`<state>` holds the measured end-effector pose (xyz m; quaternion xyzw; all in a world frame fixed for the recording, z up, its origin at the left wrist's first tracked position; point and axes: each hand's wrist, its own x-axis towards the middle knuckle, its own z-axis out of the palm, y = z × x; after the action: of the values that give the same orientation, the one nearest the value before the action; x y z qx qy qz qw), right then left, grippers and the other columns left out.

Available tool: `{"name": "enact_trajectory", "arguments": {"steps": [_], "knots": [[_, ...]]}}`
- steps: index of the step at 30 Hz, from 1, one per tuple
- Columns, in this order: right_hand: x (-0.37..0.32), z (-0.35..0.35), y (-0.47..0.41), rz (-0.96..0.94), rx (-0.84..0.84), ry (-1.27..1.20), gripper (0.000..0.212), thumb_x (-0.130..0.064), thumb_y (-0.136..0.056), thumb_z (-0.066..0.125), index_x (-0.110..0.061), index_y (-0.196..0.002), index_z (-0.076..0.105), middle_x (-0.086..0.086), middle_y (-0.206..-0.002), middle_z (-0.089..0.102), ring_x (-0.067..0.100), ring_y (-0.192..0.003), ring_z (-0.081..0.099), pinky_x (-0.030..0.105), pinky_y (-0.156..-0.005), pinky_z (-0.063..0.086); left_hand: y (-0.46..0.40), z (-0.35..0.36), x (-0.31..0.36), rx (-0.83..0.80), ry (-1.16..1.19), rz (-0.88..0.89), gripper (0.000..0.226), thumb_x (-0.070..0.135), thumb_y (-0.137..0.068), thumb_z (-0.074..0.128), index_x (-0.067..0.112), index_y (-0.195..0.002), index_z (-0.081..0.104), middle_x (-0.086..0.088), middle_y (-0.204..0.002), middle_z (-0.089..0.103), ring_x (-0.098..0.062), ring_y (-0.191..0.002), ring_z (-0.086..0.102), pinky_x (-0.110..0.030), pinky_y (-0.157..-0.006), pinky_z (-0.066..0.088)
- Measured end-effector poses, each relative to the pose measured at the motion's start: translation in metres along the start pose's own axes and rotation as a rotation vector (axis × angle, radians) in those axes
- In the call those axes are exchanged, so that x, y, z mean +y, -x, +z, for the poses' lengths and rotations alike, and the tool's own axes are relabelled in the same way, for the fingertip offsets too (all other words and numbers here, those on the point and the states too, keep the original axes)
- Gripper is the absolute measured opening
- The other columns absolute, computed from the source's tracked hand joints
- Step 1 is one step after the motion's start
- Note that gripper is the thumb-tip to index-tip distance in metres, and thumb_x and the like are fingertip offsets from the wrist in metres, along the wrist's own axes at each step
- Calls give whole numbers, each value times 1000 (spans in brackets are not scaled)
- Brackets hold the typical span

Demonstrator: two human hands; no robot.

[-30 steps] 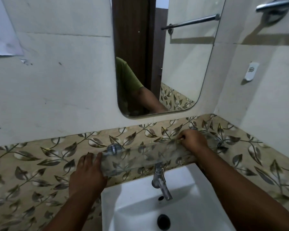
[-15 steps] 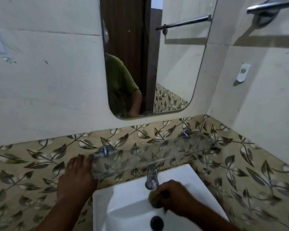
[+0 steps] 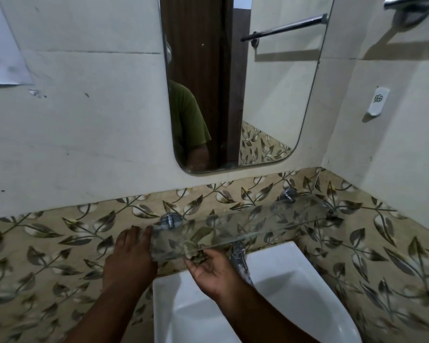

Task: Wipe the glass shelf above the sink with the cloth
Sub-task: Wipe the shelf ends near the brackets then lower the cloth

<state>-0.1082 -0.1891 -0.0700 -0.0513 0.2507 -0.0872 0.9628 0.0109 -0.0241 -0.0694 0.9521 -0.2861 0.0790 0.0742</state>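
A bathroom corner with pale wall tiles above a band of leaf-patterned tiles. A rounded mirror [image 3: 233, 82] hangs on the back wall, and below it a clear glass shelf [image 3: 270, 219] juts out on two chrome brackets, one near its left end and one near its right end. A white sink [image 3: 295, 280] sits under the shelf, with a chrome tap [image 3: 238, 256] just beneath the shelf's front edge.

The left hand [image 3: 129, 256] rests at the shelf's left end, fingers close together and laid flat, their tips touching or just under the glass edge; it holds nothing. The right hand [image 3: 211, 271] is palm-up under the shelf's front edge, left of the tap, fingers curled narrowly around a small bunched greenish cloth [image 3: 196, 257]. The cloth presses against the glass at the front edge; whether it reaches the underside cannot be told through the reflections.

The step in hand appears to be wiping the front edge and underside near the left end. To do it well, the cloth likely needs flattening out so more of it meets the glass, then drawing along the edge toward the right end in one steady pass. The steadying hand should brace gently, since the shelf hangs on only two brackets.
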Motion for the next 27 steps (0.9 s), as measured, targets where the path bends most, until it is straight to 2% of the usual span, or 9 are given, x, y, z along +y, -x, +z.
{"name": "enact_trajectory", "arguments": {"steps": [5, 9, 14, 16, 19, 22, 23, 25, 27], "knots": [[-50, -26, 8, -130, 115, -66, 21, -4, -103, 48, 9, -100, 64, 29, -79, 75, 39, -62, 76, 49, -50, 62, -2, 0, 0, -2, 10, -5, 85, 34, -65, 53, 20, -148, 43, -15, -139, 50, -39, -130, 44, -51, -96, 51], [-66, -16, -8, -170, 184, -28, 22, -9, -103, 51, 8, -108, 64, 26, -94, 75, 38, -87, 72, 49, -53, 61, -2, 1, -3, 3, -4, 2, 84, 34, -66, 51, 20, -148, 42, -15, -137, 50, -39, -129, 45, -51, -93, 52], [-57, -25, -9, -68, 125, 128, 20, -1, -102, 50, 13, -97, 64, 28, -77, 75, 38, -59, 75, 45, -50, 61, -2, 0, -1, 12, -14, 20, 85, 34, -64, 61, 20, -146, 44, -16, -134, 53, -39, -125, 47, -51, -86, 55], [-71, -31, 7, -61, 122, 153, 12, 11, -87, 64, 17, -97, 65, 32, -78, 74, 41, -59, 75, 47, -49, 61, -2, 0, 0, 19, -14, 15, 85, 33, -64, 62, 20, -146, 45, -15, -133, 53, -39, -125, 48, -51, -85, 56], [-111, -46, 17, -103, 107, 186, 58, 24, -29, 90, 22, -83, 70, 35, -78, 73, 43, -60, 74, 48, -50, 61, -2, -1, 0, 24, -19, 8, 85, 34, -65, 61, 21, -147, 44, -15, -136, 53, -39, -127, 47, -50, -87, 55], [-143, -40, 21, -145, 187, 211, 13, 4, -89, 62, 15, -96, 63, 31, -74, 73, 39, -57, 74, 42, -50, 62, -3, -1, 3, 21, -21, 7, 88, 35, -64, 64, 23, -148, 42, -14, -138, 52, -38, -129, 46, -50, -90, 54], [-147, -41, 15, -147, 214, 214, 22, -5, -101, 48, 12, -97, 61, 30, -72, 73, 38, -54, 74, 40, -47, 62, -3, -2, 3, 21, -16, 1, 89, 34, -63, 66, 23, -148, 42, -14, -138, 52, -38, -129, 46, -50, -91, 54], [-145, -42, 1, -109, 239, 212, 31, -12, -106, 41, 10, -94, 60, 27, -66, 71, 34, -47, 71, 33, -41, 59, -2, -2, 3, 21, -14, -13, 91, 34, -62, 69, 24, -148, 42, -13, -138, 52, -37, -130, 46, -49, -92, 53], [-137, -40, -4, -29, 194, 247, 18, -6, -96, 51, 10, -93, 60, 25, -63, 68, 30, -44, 68, 28, -38, 56, 0, -2, 2, 26, -16, -16, 90, 34, -63, 69, 24, -148, 40, -13, -140, 51, -37, -131, 45, -49, -94, 53]]}}
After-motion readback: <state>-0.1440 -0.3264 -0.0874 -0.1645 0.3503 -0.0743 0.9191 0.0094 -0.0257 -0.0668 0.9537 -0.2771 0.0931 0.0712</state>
